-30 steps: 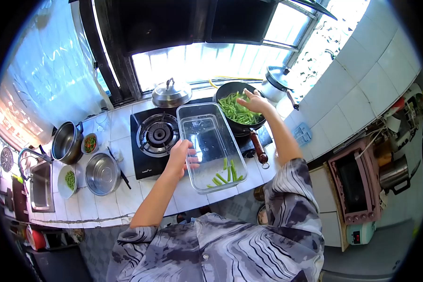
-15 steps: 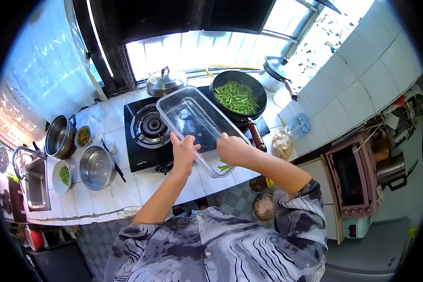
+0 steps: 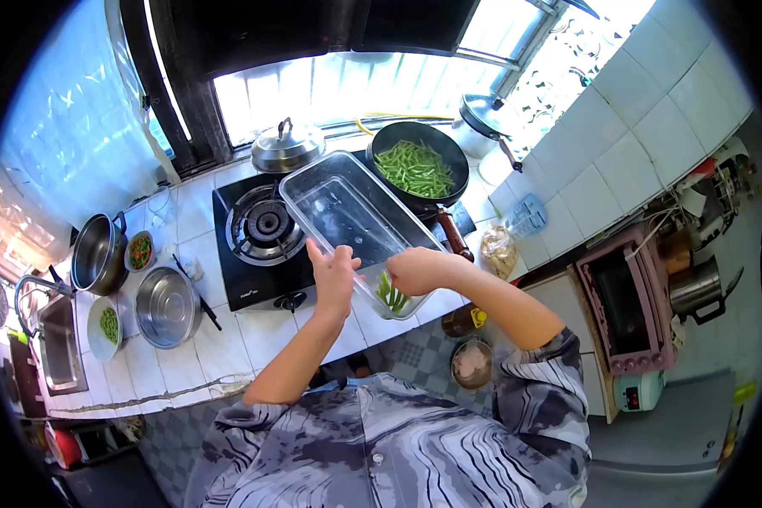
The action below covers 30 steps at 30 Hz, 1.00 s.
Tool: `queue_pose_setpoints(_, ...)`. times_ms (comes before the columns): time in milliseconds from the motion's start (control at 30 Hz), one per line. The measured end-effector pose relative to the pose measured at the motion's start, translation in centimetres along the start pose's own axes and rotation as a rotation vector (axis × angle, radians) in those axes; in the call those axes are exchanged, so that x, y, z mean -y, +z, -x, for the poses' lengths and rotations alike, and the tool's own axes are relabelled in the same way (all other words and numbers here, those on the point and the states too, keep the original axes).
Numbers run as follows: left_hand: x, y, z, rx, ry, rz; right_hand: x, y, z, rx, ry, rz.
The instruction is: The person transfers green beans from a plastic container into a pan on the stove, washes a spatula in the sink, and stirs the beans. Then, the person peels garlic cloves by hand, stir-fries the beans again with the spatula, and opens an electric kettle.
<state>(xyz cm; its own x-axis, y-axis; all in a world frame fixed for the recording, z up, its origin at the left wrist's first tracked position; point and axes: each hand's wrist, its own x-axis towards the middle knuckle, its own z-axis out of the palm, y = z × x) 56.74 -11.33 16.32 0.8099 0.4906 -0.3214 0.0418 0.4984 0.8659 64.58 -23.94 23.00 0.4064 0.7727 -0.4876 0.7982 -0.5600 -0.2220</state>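
A clear plastic container (image 3: 360,203) is tilted over the counter's front, between the burner and the wok. My left hand (image 3: 334,275) grips its near left side, with the thumb and fingers at the rim. My right hand (image 3: 416,271) is down inside its near end, fingers curled round some cut green beans (image 3: 390,294) whose ends show below the fist. The right fingertips are mostly hidden. Beyond the container, a black wok (image 3: 457,173) holds a heap of cut green beans, its brown wooden handle (image 3: 455,234) pointing toward me.
A gas burner (image 3: 267,222) is at left, with a lidded metal pot (image 3: 286,151) behind it. Further left are a metal basin (image 3: 168,306), a dark pot (image 3: 99,254), bowls of chopped vegetables and a sink (image 3: 62,345). A pink oven (image 3: 622,305) stands at right.
My right hand has moved slightly down and toward me inside the container, and more green beans show below it. My left hand keeps its hold. The view has shifted a little.
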Motion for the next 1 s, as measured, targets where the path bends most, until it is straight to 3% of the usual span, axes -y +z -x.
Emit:
queue_pose_setpoints(33,-0.2,0.0,0.1,0.006,0.001,-0.012,0.0,-0.1,0.1,0.000,-0.001,0.000)
queue_pose_setpoints(100,-0.4,0.1,0.0,0.013,0.003,-0.024,0.0,-1.0,0.8,-0.279,0.097,-0.097)
queue_pose_setpoints(133,-0.3,0.0,0.0,0.012,0.014,-0.028,0.0,-1.4,1.1,-0.308,0.147,-0.034)
queue_pose_setpoints(233,-0.1,0.0,0.0,0.014,0.029,-0.032,-1.3,0.7,0.4,-0.188,0.075,0.113)
queue_pose_setpoints(300,0.1,-0.1,-0.3,0.006,0.038,-0.023,-1.7,2.6,-0.3,-0.228,0.078,0.186)
queue_pose_setpoints(433,0.4,-0.4,-0.5,-0.005,0.040,-0.036,-1.3,3.3,-1.0,-0.187,0.151,-0.107)
queue_pose_setpoints(533,0.5,-0.3,-0.4,-0.009,0.046,-0.036,0.2,3.7,-0.9,-0.299,0.013,-0.317)
queue_pose_setpoints(600,0.4,-0.1,-0.4,-0.013,0.049,-0.032,1.3,3.3,-0.6,-0.267,-0.126,-0.379)
queue_pose_setpoints(633,0.2,-0.1,-0.4,-0.008,0.040,-0.007,1.4,3.3,-0.6,-0.268,-0.127,-0.381)
queue_pose_setpoints(700,0.0,0.0,-0.5,-0.002,0.031,0.019,1.4,3.2,-0.5,-0.077,-0.157,-0.477)
queue_pose_setpoints(800,0.2,-0.1,-0.7,-0.043,-0.035,-0.015,1.0,3.2,-0.3,-0.043,-0.258,-0.630)
queue_pose_setpoints(900,0.8,-0.2,-1.1,-0.027,-0.083,-0.085,1.0,2.8,-0.4,0.131,-0.175,-0.744)
queue_pose_setpoints(1000,0.9,0.0,-1.1,-0.070,-0.117,-0.087,0.6,3.0,-0.5,0.168,-0.176,-0.754)
